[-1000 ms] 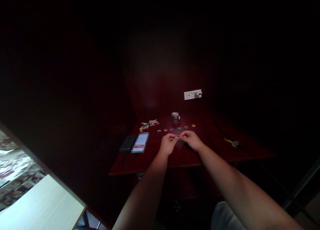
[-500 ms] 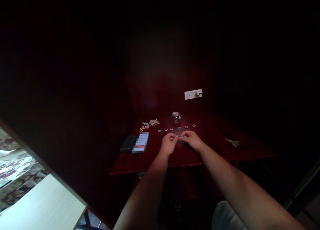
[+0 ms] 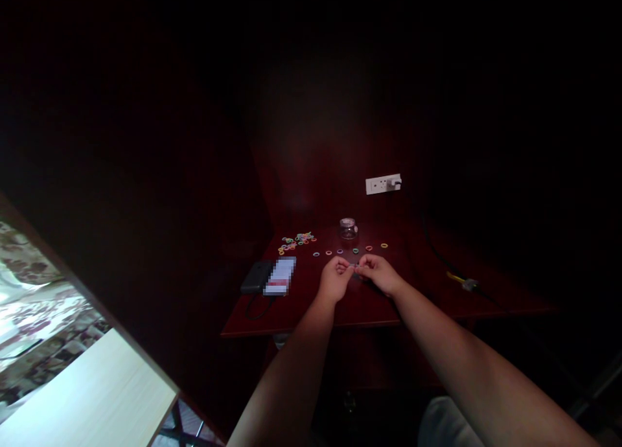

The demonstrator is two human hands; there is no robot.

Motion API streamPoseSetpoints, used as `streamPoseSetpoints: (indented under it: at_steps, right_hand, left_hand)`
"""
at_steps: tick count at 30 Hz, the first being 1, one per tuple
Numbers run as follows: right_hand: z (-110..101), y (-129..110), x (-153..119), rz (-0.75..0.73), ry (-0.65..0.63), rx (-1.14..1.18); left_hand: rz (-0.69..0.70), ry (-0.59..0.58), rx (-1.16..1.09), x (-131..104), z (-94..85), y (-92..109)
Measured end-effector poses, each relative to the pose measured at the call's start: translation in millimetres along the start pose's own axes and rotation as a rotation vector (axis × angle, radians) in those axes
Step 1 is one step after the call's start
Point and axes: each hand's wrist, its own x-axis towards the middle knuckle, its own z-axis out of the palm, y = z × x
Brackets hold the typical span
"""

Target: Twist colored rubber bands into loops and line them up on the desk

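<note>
My left hand (image 3: 336, 279) and my right hand (image 3: 380, 273) meet fingertip to fingertip above the table. Both are closed in a pinch on a small pale band (image 3: 356, 266), mostly hidden by the fingers. Just beyond them, small coloured hair ties lie spaced out in a row, among them a blue one (image 3: 316, 254), a green one (image 3: 356, 251) and a yellow one (image 3: 384, 245). Behind the row stands a clear jar (image 3: 348, 229) with a pinkish top. A loose pile of hair ties (image 3: 304, 238) in mixed colours lies to the left.
A phone (image 3: 280, 276) with a lit, blurred screen rests against a black box-like device (image 3: 256, 277) with a cable loop on the dark red table (image 3: 301, 311). A wall socket (image 3: 383, 184) holds a plug. To the right lies a cable with a yellow part (image 3: 455, 277).
The view has swung slightly left, so everything sits a little further right. My hands remain pinched together, their fingers shifted only slightly.
</note>
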Motion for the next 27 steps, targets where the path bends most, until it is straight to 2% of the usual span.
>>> streamPoseSetpoints:
  at_steps: [12, 17, 22, 27]
  right_hand:
    - [0.6, -3.1, -1.9, 0.026, -0.041, 0.066]
    - [-1.5, 2.4, 1.1, 0.025, -0.001, 0.014]
    - [-1.0, 3.1, 2.3, -0.012, 0.049, -0.006]
    - [-0.6, 2.2, 1.8, -0.014, 0.047, -0.010]
  left_hand:
    - [-0.006, 0.029, 0.029, 0.7, -0.1, 0.3]
    - [0.016, 0.036, 0.036, 2.5, -0.7, -4.0]
    - [-0.028, -0.028, -0.025, 0.8, -1.1, -0.9]
    - [-0.044, -0.099, -0.080, -1.0, -1.4, 3.4]
